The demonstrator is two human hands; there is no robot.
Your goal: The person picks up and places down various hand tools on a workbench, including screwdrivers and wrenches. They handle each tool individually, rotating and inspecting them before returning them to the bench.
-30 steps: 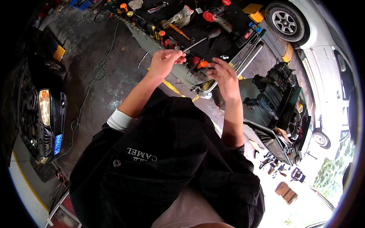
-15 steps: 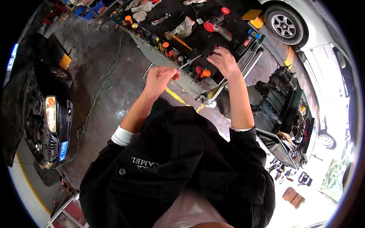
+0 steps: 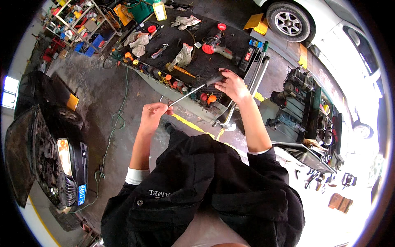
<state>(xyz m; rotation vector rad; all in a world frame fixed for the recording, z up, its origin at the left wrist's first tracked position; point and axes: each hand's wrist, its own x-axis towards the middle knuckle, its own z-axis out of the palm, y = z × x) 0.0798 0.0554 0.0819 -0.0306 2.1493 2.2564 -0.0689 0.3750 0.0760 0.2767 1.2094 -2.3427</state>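
Between my two hands, over the near edge of a tool cart (image 3: 193,103), a thin shiny metal rod with a dark, handle-like end (image 3: 187,95) is held at a slant. My left hand (image 3: 153,115) is closed in a pinch on the rod's lower, bare end. At the upper right, my right hand (image 3: 233,86) has its fingers closed around the dark end, partly hiding it. Beneath the rod, upright tools with orange and red handles (image 3: 207,99) stand in a row along the cart's edge. A wooden-handled tool (image 3: 184,71) lies on the cart top.
On the cart also lie a red power tool (image 3: 212,47) and work gloves (image 3: 138,42). A black car (image 3: 53,156) with its hood up stands left, near a green cable (image 3: 117,119) on the floor. A second cart (image 3: 292,119) and a white car (image 3: 329,37) are right.
My hands have moved apart, the left one down and leftward, drawing nearer my body. The rod now shows longer between them, and my right fingers have closed around its dark end. The view has shifted.
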